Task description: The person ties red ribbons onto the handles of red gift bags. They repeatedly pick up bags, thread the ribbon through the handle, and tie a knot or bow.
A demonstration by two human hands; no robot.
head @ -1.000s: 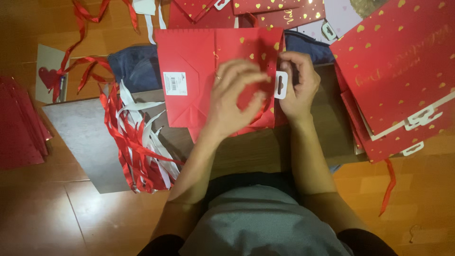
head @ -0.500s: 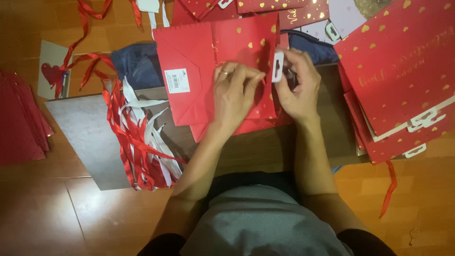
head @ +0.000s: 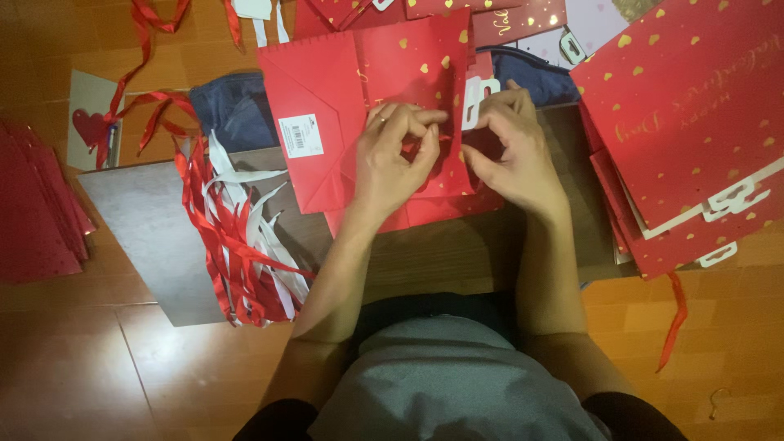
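A flat red paper gift bag with gold hearts and a white barcode sticker lies on a grey board in front of me. My left hand rests on the bag's middle, thumb and forefinger pinched on a thin red ribbon. My right hand is beside it, fingers pinching the bag's right edge next to a white plastic hanger tab. The two hands almost touch.
A heap of red and white ribbons lies left of my arms. A stack of red heart-print bags sits at right, another red pile at far left. More bags and loose ribbon lie beyond, on an orange wooden floor.
The bag has shifted slightly up and left. My left hand's fingers closed from a spread hold into a pinch on the ribbon, and my right hand moved in closer beside the white tab.
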